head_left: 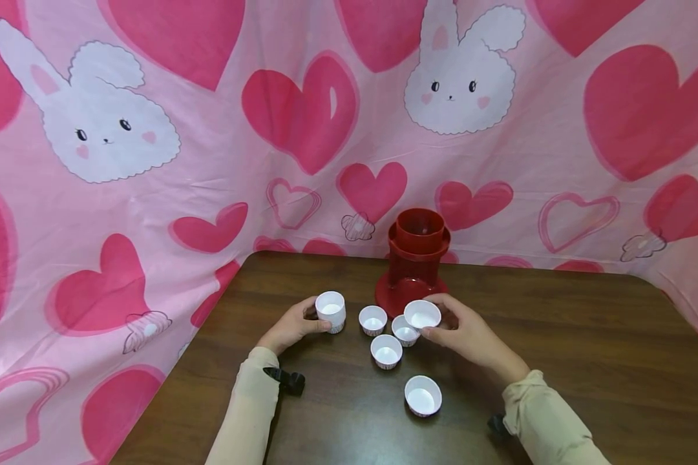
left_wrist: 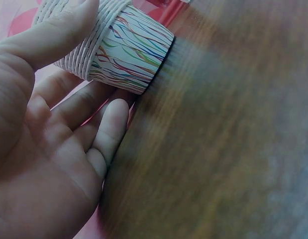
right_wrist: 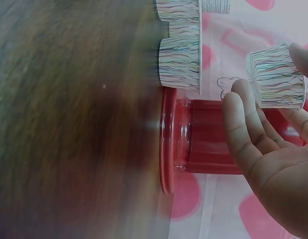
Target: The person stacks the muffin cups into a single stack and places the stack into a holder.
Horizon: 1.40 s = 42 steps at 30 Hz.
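My left hand (head_left: 295, 325) grips a stack of white paper baking cups (head_left: 331, 311) at the left of the group. In the left wrist view the stack (left_wrist: 129, 47) shows several nested rims and a wall of coloured wavy lines, its base at the tabletop. My right hand (head_left: 462, 329) pinches a single baking cup (head_left: 422, 314) between thumb and fingers. The right wrist view has this cup (right_wrist: 277, 77) raised off the table, level with the red stand's upper part. Below it in the head view, a cup (head_left: 404, 332) on the table is partly hidden.
More single cups stand on the brown table (head_left: 558, 336): one near the stack (head_left: 372, 320), one at centre (head_left: 386, 352) and one nearer the front (head_left: 423, 396). Behind them rises a red plastic stand (head_left: 415, 258) with a round base and cup-like top. A pink heart-patterned cloth (head_left: 209, 161) hangs behind.
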Tool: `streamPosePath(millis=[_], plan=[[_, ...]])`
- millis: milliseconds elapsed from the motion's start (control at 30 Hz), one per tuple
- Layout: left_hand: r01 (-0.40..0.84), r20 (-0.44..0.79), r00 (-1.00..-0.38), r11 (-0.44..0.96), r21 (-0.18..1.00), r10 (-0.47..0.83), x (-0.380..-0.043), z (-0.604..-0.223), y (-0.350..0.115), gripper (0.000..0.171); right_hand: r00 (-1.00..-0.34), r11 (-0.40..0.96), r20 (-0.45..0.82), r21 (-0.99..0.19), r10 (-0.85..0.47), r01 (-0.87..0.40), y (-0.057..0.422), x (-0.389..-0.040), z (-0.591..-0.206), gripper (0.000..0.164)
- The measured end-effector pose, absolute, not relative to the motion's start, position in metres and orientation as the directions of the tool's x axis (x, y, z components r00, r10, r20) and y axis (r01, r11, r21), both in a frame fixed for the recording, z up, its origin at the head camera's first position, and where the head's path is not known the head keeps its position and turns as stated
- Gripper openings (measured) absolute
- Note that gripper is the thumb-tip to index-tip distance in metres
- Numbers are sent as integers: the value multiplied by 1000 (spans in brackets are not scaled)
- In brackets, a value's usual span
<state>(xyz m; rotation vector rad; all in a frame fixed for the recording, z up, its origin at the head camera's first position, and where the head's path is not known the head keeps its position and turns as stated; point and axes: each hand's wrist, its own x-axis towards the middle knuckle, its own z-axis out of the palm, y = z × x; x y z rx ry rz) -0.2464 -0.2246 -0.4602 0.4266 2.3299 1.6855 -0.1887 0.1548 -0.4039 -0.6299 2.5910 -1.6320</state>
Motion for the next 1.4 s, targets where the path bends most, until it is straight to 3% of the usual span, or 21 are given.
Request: streamPosePath(millis=[967, 1400], plan=[[77, -32, -932, 284, 956, 361, -241, -459, -228, 67, -949, 339, 139, -911, -284, -236, 97, -209, -374, 51], [99, -15, -927, 285, 954, 374, -241, -457, -227, 67, -936, 322, 151, -911, -319, -257, 73, -214, -368, 52]])
